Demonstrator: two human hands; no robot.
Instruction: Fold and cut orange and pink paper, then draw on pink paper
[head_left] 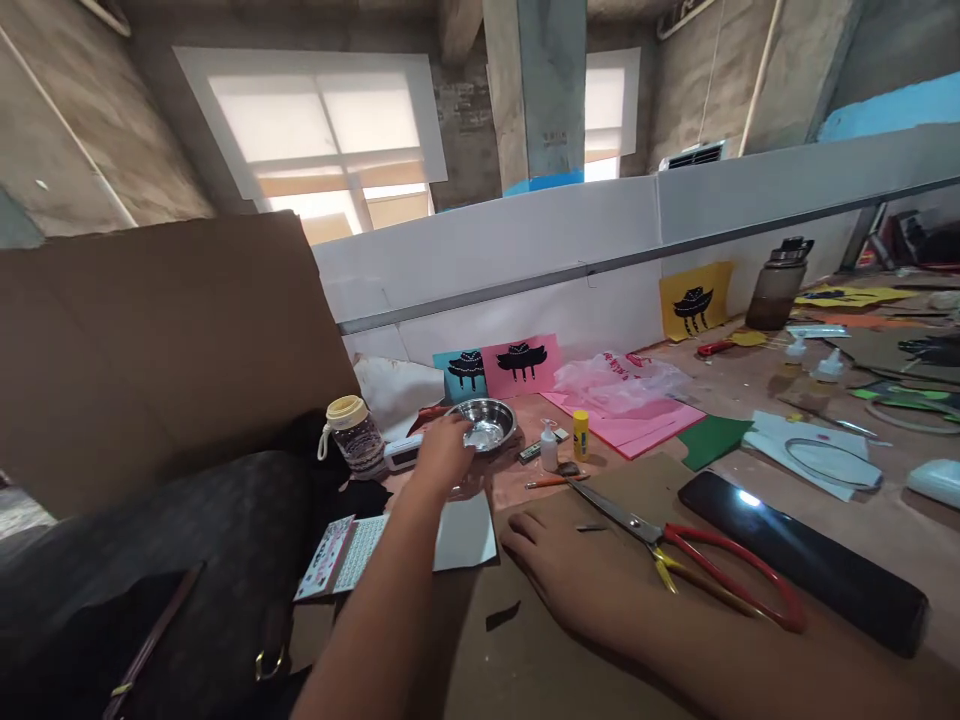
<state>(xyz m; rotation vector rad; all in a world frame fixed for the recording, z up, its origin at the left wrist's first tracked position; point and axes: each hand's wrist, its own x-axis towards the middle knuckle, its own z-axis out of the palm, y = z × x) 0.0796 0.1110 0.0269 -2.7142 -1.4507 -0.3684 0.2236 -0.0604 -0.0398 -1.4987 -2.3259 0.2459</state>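
Note:
My left hand [448, 455] reaches forward to the near left rim of a shiny metal bowl [491, 428]; its fingertips are small and what they hold, if anything, cannot be made out. Palm down, my right hand [551, 560] rests on the brown cardboard [517, 665] with its fingers bent and slightly apart, nothing seen in them. Just right of it lie open scissors [637, 527] with red handles. A small black paper scrap [502, 615] lies below the right fingers. Between my arms is a pale sheet [465, 532].
Beyond stand a white glue bottle [549, 450], a yellow glue stick [580, 436] and a lidded cup [356, 437]. A phone [806, 555] lies at right. Pink paper [630, 428] is under a plastic bag [619, 380]. A dark bag [187, 560] sits at left.

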